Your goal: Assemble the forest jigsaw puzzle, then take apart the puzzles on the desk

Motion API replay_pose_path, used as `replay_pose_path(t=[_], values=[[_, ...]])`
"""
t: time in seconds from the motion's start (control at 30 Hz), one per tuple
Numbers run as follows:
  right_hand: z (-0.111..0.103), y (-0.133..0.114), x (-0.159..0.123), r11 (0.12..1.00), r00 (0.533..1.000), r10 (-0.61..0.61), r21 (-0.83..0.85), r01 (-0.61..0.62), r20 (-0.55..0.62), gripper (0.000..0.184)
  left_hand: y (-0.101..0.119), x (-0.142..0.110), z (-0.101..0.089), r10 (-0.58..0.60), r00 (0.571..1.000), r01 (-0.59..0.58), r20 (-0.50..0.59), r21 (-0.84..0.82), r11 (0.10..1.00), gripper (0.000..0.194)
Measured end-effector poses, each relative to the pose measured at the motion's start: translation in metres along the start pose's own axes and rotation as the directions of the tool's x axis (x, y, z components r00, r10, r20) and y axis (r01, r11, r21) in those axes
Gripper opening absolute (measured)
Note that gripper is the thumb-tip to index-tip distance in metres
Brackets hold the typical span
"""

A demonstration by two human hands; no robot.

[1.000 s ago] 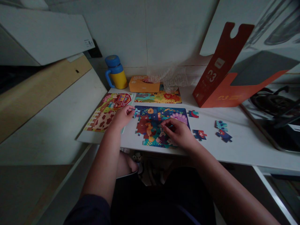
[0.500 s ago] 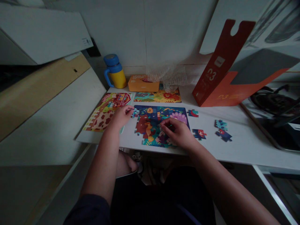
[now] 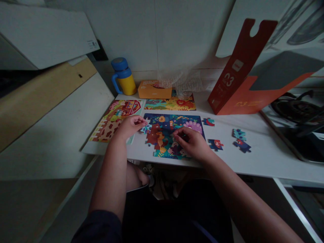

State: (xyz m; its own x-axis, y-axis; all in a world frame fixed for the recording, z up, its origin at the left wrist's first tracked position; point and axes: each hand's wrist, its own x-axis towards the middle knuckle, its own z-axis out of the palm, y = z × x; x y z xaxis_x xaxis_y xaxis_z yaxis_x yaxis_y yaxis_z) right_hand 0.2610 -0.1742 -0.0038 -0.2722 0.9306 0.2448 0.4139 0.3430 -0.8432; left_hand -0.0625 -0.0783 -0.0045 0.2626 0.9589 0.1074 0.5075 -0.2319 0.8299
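A dark, partly assembled jigsaw puzzle [image 3: 164, 130] with animals on it lies on the white tabletop, and its left edge is ragged. At that edge my left hand [image 3: 131, 126] is closed, thumb and fingertips pinching a light-blue spotted puzzle piece [image 3: 146, 128]. My right hand [image 3: 191, 140] hovers over or rests on the right part of the puzzle with its fingers pinched together. Whatever those fingers hold, if anything, is hidden. Loose puzzle pieces lie to the right: a red and teal piece [image 3: 209, 122], a red and navy piece [image 3: 216, 144], a teal piece [image 3: 239, 134] and a navy piece [image 3: 242, 145].
A farm picture [image 3: 108, 126] lies to the left and a lion picture [image 3: 182, 103] behind. Along the wall stand a blue-yellow bottle [image 3: 126, 81], an orange box [image 3: 154, 90] and bubble wrap [image 3: 184, 81]. A large orange carton [image 3: 240, 98] stands at the right.
My left hand has shifted slightly toward me with its puzzle piece, which now shows more clearly. My right hand has stayed in place.
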Motion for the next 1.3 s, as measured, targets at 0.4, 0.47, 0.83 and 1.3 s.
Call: replay_pose_path(t=[0.4,0.47,0.83,1.3], values=[[-0.001,0.0,-0.001,1.0,1.0,0.003,0.013,-0.003,0.01,0.013,-0.001,0.004,0.002,0.08,0.995,-0.079,-0.059,0.029,0.996,0.027],[-0.001,0.001,-0.001,1.0,1.0,0.003,0.012,-0.003,0.01,0.014,-0.003,0.005,0.003,0.082,0.994,-0.083,-0.073,-0.02,0.996,0.027],[0.0,0.0,-0.001,1.0,1.0,0.013,0.006,-0.013,0.006,0.014,0.005,0.002,0.005,0.015,0.996,-0.029,-0.087,-0.16,0.987,0.036],[0.001,0.001,-0.001,1.0,1.0,0.002,-0.01,-0.002,0.002,0.019,-0.007,0.007,0.004,-0.01,0.98,0.001,-0.2,-0.046,0.999,0.032]])
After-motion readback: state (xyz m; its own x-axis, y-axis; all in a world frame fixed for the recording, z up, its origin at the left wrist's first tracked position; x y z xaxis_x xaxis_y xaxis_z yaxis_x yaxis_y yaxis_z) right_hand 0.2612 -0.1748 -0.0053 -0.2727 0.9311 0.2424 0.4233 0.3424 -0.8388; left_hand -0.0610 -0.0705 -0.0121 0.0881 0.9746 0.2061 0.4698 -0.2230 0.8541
